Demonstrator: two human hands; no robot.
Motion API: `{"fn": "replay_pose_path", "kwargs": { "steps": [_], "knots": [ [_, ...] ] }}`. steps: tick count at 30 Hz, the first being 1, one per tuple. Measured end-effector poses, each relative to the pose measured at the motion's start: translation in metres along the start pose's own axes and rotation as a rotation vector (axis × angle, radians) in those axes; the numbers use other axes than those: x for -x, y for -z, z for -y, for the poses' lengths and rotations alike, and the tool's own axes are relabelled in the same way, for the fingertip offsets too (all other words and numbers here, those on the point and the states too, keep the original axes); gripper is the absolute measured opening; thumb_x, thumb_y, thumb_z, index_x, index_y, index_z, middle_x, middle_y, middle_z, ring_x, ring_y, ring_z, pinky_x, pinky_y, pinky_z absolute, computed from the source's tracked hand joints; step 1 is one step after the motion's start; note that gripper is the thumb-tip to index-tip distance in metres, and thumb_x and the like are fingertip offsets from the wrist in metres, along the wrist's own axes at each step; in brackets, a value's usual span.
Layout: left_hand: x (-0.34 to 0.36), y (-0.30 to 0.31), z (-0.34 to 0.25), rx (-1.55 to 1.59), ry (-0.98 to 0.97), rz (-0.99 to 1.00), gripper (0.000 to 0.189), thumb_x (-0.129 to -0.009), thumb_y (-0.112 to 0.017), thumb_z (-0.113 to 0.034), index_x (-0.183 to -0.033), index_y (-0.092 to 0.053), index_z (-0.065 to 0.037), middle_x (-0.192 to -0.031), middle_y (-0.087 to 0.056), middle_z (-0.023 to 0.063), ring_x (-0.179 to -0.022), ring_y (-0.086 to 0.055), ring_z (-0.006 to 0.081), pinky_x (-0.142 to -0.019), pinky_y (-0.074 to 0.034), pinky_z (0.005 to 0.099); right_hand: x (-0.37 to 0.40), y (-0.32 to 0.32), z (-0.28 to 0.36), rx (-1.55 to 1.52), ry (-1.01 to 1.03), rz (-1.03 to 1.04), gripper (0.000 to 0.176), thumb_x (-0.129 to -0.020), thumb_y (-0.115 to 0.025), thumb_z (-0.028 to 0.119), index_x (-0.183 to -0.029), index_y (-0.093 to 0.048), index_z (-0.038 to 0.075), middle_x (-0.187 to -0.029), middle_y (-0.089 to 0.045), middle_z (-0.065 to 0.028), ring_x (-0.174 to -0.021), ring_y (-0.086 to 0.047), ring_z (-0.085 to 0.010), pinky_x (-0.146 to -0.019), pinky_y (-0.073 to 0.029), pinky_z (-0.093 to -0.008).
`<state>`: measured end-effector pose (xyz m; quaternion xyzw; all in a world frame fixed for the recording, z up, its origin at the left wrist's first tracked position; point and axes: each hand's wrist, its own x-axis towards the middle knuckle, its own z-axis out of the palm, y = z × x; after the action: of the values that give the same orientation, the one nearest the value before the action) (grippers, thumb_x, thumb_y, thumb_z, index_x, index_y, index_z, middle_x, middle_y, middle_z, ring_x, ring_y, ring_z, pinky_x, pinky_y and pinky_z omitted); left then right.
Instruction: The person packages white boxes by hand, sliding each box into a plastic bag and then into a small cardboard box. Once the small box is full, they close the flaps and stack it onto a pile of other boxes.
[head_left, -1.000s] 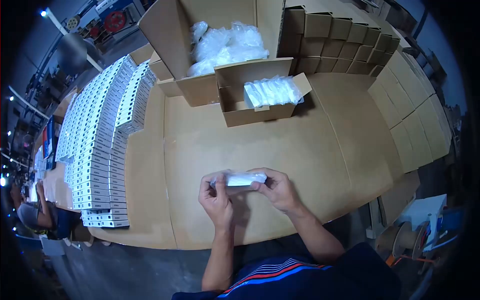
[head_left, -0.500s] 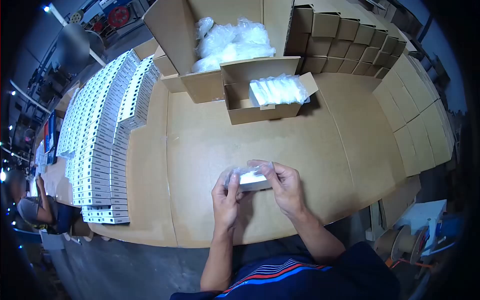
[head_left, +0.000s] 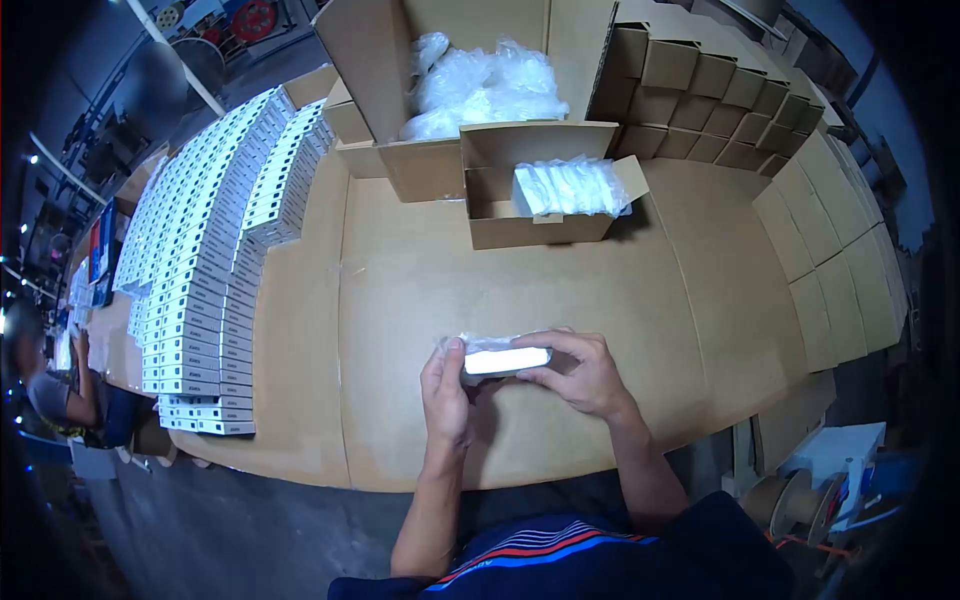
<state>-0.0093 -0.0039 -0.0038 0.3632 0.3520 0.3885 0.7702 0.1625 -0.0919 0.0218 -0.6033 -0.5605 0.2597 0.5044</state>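
Between my two hands, above the front part of the table, is a small white box [head_left: 507, 361]. A clear plastic bag [head_left: 490, 342] shows crinkled along its far side and top. My left hand [head_left: 446, 395] grips the left end, thumb on top and fingers mostly hidden beneath. At the right end, my right hand [head_left: 582, 372] pinches the box, with the index finger over its top edge and the thumb below. Beyond them stands an open brown carton [head_left: 540, 232], its right side filled with a row of plastic-wrapped white boxes [head_left: 570, 188].
Tall stacks of white printed boxes [head_left: 200, 270] line the left side. A big carton [head_left: 425, 175] holding clear plastic bags [head_left: 490, 85] stands at the back. Brown cartons [head_left: 700, 90] are stacked at back right, more [head_left: 835, 260] at right. A person [head_left: 70, 395] sits far left.
The white box now shows more of its bright face, with the plastic behind it. My right hand has shifted slightly right to the box's end. The camera view has turned slightly.
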Motion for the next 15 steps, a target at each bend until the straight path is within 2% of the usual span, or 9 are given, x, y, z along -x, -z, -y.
{"fn": "replay_pose_path", "kwargs": {
  "steps": [2, 4, 6, 8, 9, 12, 13, 15],
  "knots": [
    [0.006, -0.007, -0.012, -0.062, -0.032, 0.032, 0.036, -0.11, -0.049, -0.034, -0.128, -0.052, -0.002, -0.109, -0.065, 0.0131, -0.095, -0.07, 0.0203, -0.083, -0.063, 0.0359, 0.0, -0.001, -0.001, -0.037, -0.051, -0.006, 0.035, -0.079, -0.082, -0.003, -0.112, -0.075, 0.0, -0.111, -0.076, -0.0152, -0.108, -0.072, -0.0274, -0.096, -0.055, -0.0352],
    [0.013, -0.014, -0.024, -0.127, -0.065, 0.066, 0.047, -0.11, -0.047, -0.034, -0.146, -0.043, -0.004, -0.124, -0.061, 0.0174, -0.108, -0.068, 0.0238, -0.09, -0.062, 0.0389, 0.001, -0.003, -0.006, -0.072, -0.079, -0.047, 0.033, -0.079, -0.082, -0.003, -0.111, -0.074, -0.001, -0.114, -0.076, -0.0153, -0.116, -0.069, -0.0294, -0.102, -0.052, -0.0373],
    [0.008, 0.003, -0.019, -0.257, -0.145, 0.173, 0.06, -0.104, -0.059, -0.015, -0.157, -0.031, -0.007, -0.132, -0.055, 0.018, -0.118, -0.063, 0.0233, -0.091, -0.061, 0.0385, 0.0, 0.001, -0.008, -0.088, -0.065, -0.013, 0.033, -0.079, -0.082, -0.002, -0.11, -0.073, -0.001, -0.118, -0.075, -0.015, -0.125, -0.063, -0.0314, -0.108, -0.049, -0.0398],
    [0.01, 0.007, -0.021, -0.511, -0.333, 0.307, 0.065, -0.099, -0.065, -0.004, -0.156, -0.034, -0.006, -0.13, -0.057, 0.0166, -0.118, -0.062, 0.0219, -0.093, -0.059, 0.0371, -0.003, 0.003, -0.009, -0.083, -0.03, 0.0, 0.033, -0.079, -0.082, -0.002, -0.11, -0.073, 0.0, -0.12, -0.074, -0.0143, -0.131, -0.059, -0.0326, -0.111, -0.046, -0.0419],
    [0.008, 0.005, -0.027, -0.565, -0.396, 0.355, 0.061, -0.091, -0.072, 0.007, -0.146, -0.049, -0.003, -0.125, -0.063, 0.0144, -0.115, -0.063, 0.0203, -0.095, -0.056, 0.0351, -0.004, 0.003, -0.007, -0.069, -0.003, -0.004, 0.032, -0.078, -0.081, -0.002, -0.11, -0.074, 0.0, -0.121, -0.074, -0.0137, -0.133, -0.057, -0.0328, -0.112, -0.045, -0.0428],
    [0.003, 0.01, -0.025, -0.578, -0.287, 0.348, 0.038, -0.091, -0.074, 0.002, -0.127, -0.065, -0.002, -0.112, -0.07, 0.0088, -0.101, -0.067, 0.0138, -0.082, -0.054, 0.0274, -0.006, 0.005, 0.004, -0.027, 0.024, 0.005, 0.033, -0.078, -0.081, -0.001, -0.11, -0.074, 0.002, -0.12, -0.075, -0.0116, -0.134, -0.057, -0.0327, -0.112, -0.045, -0.0435],
    [0.003, 0.007, -0.03, -0.586, -0.313, 0.333, 0.026, -0.092, -0.074, 0.001, -0.117, -0.069, 0.0, -0.111, -0.072, 0.0085, -0.101, -0.068, 0.0143, -0.084, -0.055, 0.0279, -0.006, 0.006, 0.007, -0.014, 0.021, 0.01, 0.033, -0.078, -0.081, -0.001, -0.11, -0.074, 0.002, -0.119, -0.075, -0.0109, -0.133, -0.057, -0.0325, -0.112, -0.046, -0.0434],
    [0.002, 0.011, -0.031, -0.591, -0.297, 0.364, 0.027, -0.093, -0.072, 0.001, -0.119, -0.067, 0.002, -0.115, -0.07, 0.011, -0.105, -0.067, 0.0169, -0.09, -0.055, 0.0302, -0.006, 0.008, 0.01, 0.034, 0.041, 0.03, 0.035, -0.078, -0.082, 0.0, -0.113, -0.074, 0.004, -0.12, -0.075, -0.0091, -0.131, -0.058, -0.0316, -0.11, -0.048, -0.0436]
  ]
}}
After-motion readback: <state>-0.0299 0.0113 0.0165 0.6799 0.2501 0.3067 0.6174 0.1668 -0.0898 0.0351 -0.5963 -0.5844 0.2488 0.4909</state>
